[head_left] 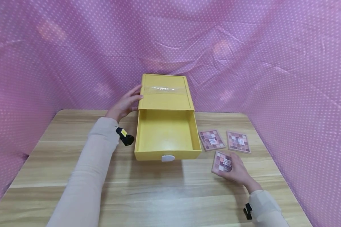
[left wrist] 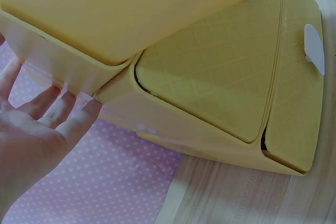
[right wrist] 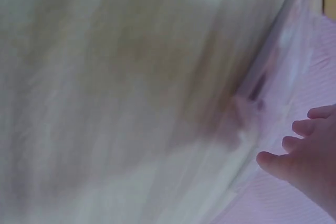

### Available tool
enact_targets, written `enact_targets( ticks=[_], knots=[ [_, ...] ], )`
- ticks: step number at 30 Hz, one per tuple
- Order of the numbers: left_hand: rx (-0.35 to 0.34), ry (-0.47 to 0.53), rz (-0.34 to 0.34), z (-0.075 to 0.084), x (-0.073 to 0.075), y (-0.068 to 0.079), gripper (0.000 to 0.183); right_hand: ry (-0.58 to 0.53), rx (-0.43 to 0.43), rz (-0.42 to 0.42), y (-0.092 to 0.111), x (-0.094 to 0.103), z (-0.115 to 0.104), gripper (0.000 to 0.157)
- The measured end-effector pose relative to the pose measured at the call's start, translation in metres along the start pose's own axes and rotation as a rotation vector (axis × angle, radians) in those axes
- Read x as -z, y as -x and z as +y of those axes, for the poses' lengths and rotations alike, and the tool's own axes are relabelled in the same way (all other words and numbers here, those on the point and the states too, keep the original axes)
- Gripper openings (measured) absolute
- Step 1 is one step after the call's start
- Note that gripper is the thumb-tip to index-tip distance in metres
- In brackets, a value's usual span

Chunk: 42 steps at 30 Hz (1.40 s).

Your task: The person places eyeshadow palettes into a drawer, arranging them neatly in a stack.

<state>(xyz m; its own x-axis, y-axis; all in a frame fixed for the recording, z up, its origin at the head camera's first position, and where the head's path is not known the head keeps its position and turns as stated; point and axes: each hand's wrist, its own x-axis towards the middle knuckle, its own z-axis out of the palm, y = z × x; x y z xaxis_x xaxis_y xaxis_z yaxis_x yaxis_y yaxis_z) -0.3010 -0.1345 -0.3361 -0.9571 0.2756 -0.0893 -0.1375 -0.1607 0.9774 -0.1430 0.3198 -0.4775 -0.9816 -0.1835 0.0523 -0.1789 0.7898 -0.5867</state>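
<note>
My left hand (head_left: pixel 126 102) rests on the left side of a yellow drawer box (head_left: pixel 166 99), and its spread fingers touch the wall in the left wrist view. The box's upper drawer (head_left: pixel 164 155) is pulled out toward me, with a bare inside and a white tab (head_left: pixel 168 158) on its front. Below it, the left wrist view shows a closed lower drawer (left wrist: pixel 291 93). To the right, my right hand (head_left: pixel 236 168) grips a square pink eyeshadow palette (head_left: pixel 221 162) by opposite edges, tilted. The right wrist view is blurred there.
Two more palettes lie flat right of the drawer, one close beside it (head_left: pixel 212 140) and one farther right (head_left: pixel 238 142). The wooden table (head_left: pixel 170 198) is walled by pink dotted cloth (head_left: pixel 88 56) behind and at both sides. Clear tape crosses the box top.
</note>
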Motion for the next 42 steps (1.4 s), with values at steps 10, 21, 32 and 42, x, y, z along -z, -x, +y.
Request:
enact_targets(
  ticks=[10,21,32,42],
  knots=[
    [-0.005,-0.008,0.007,0.000,-0.002,0.002,0.060,0.073,-0.063,-0.072,0.002,0.001,0.023,0.112],
    [-0.003,-0.015,0.015,0.000,-0.003,0.004,0.061,0.116,-0.120,-0.144,0.009,0.004,0.032,0.124],
    [-0.015,-0.014,0.008,0.000,-0.001,0.003,0.061,0.021,-0.093,-0.040,0.016,-0.001,0.033,0.095],
    [-0.004,-0.022,0.002,0.001,0.001,0.000,0.061,-0.042,-0.152,0.010,0.021,-0.002,0.021,0.092]
  ],
)
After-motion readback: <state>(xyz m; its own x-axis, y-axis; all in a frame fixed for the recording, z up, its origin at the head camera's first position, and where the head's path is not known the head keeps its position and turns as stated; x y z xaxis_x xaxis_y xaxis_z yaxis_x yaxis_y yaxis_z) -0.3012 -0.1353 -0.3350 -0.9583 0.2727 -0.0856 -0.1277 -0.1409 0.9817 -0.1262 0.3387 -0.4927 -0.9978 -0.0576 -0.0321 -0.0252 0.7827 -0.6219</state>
